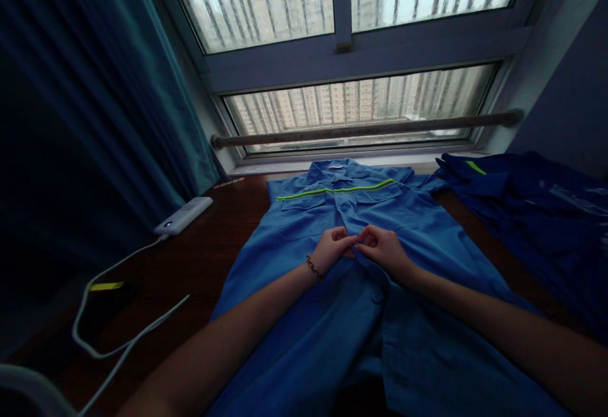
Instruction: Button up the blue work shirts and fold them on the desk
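A light blue work shirt lies spread front up, its collar toward the window and a yellow-green stripe across the chest. My left hand and my right hand meet at the middle of its front placket, fingertips nearly touching. Both pinch the shirt's front edges there; the exact spot between the fingers is hidden. Above the hands one button shows on the placket. Below them another button sits on the front edge, where the two panels part toward the hem. A braided bracelet circles my left wrist.
Darker blue folded clothing lies at the right. On the dark wooden surface at the left are a white power bank with a white cable and a small yellow-and-black object. A blue curtain hangs left; a rail crosses the window.
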`<state>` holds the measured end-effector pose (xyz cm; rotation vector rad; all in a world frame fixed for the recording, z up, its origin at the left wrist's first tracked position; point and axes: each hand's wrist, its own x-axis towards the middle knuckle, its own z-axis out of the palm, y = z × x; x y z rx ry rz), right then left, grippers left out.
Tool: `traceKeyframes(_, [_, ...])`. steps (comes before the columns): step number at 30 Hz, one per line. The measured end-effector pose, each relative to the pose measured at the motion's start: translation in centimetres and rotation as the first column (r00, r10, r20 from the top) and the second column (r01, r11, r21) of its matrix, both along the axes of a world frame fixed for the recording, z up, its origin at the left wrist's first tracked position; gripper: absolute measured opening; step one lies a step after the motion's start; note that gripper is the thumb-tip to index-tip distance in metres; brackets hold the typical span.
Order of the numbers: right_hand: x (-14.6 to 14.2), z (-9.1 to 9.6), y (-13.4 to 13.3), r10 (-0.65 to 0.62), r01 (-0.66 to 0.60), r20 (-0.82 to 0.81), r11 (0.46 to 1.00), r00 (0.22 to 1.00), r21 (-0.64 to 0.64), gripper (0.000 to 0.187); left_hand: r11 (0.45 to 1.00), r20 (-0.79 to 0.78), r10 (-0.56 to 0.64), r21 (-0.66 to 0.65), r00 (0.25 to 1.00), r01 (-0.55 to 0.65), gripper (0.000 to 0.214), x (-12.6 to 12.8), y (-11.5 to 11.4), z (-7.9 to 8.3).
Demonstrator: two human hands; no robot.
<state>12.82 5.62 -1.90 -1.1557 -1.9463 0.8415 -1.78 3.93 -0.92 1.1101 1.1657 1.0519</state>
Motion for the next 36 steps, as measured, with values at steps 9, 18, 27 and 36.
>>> traceKeyframes(9, [-0.3,0.0,-0.2,0.071,-0.072,-0.066,0.997,0.995,-0.012,0.016,0.987,0.022,0.153,0.042,0.988,-0.154,0.035,0.2,0.1,-0.7])
traceKeyframes(18, [-0.3,-0.1,0.0,0.135,-0.144,-0.106,0.986,0.985,-0.083,0.030,0.992,0.149,0.090,0.077,0.985,-0.103,0.042,0.2,-0.2,-0.5])
traceKeyframes(27, [0.3,-0.1,0.8,0.152,-0.152,-0.026,0.988,0.988,-0.009,0.041,0.993,0.057,-0.006,0.116,0.998,-0.001,0.043,0.2,-0.3,-0.9])
traceKeyframes(36, [0.5,-0.2,1.6,0.177,-0.179,-0.028,0.966,0.984,-0.188,0.042,0.959,-0.128,-0.095,0.253,0.987,0.125,0.037,0.1,-0.5,-0.8])
